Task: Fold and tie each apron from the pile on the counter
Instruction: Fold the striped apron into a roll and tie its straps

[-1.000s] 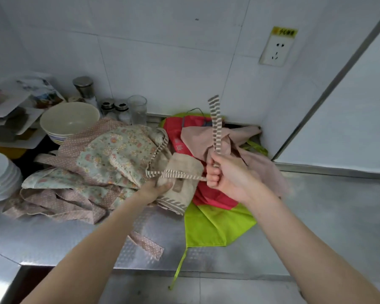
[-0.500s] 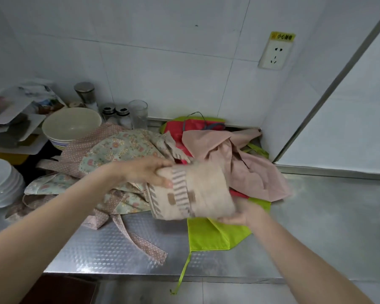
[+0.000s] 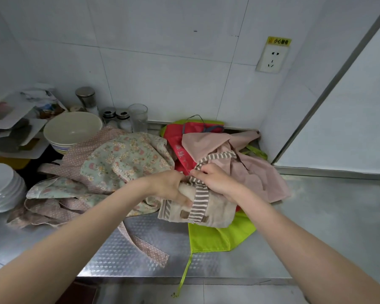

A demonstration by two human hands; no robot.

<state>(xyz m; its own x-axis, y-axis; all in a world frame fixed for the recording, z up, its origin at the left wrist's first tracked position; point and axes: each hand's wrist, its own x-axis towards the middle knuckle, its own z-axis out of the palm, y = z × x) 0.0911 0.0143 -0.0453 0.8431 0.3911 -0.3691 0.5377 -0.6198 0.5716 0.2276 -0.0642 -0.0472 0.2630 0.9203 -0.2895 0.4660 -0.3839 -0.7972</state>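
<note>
On the steel counter (image 3: 316,216), over the lime-green apron (image 3: 215,238), lies the folded beige apron (image 3: 215,211). Left hand (image 3: 169,187) grips its left end, thumb pressed on the fabric. Right hand (image 3: 215,179) pinches the striped strap (image 3: 199,204) wrapped round the bundle. Behind sit the floral apron (image 3: 123,161), pink apron (image 3: 257,172) and red apron (image 3: 176,141).

Head view: you look forward and down, close over the counter (image 3: 316,216).
Far: tiled wall (image 3: 162,62).
Near: your forearms enter from the bottom corners.
</note>
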